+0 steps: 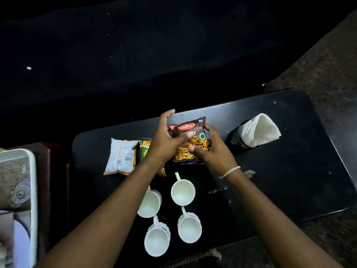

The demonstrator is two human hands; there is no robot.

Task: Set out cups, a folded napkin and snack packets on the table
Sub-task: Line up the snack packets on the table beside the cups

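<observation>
On the dark table [289, 171]: brown snack packet [190, 139], gripped by left hand [166, 140] and right hand [210, 149]; four white cups [183, 192] nearer; folded napkin [260, 129] in mesh holder [236, 139], right.

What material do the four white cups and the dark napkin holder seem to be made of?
The white cups look like plastic or glazed ceramic: smooth, evenly white and slightly glossy, so the look leaves it open. The napkin holder looks like black metal mesh, since fine perforations show on its wall, though it is dark.
</observation>
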